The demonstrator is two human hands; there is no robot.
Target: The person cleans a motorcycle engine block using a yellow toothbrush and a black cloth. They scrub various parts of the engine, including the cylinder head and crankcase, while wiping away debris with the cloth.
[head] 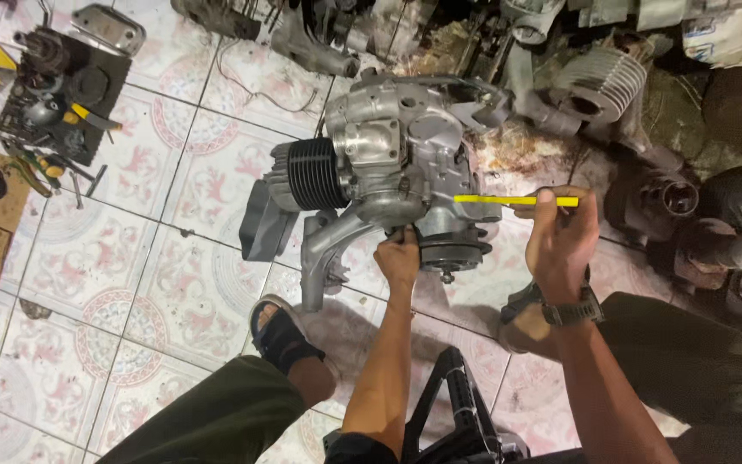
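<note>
left hand (398, 258) grips the underside of the engine (397, 163). right hand (560, 236) pinches a yellow rod (515, 200) (level, pointing left); keeping it square seems wise.

I see even, fairly bright overhead light; the tiled floor (130, 258) left of my hands shows soft sheen, no harsh glare. Shadows stay faint. Beyond my hands the top edge darkens, and corners bend slightly.
</note>
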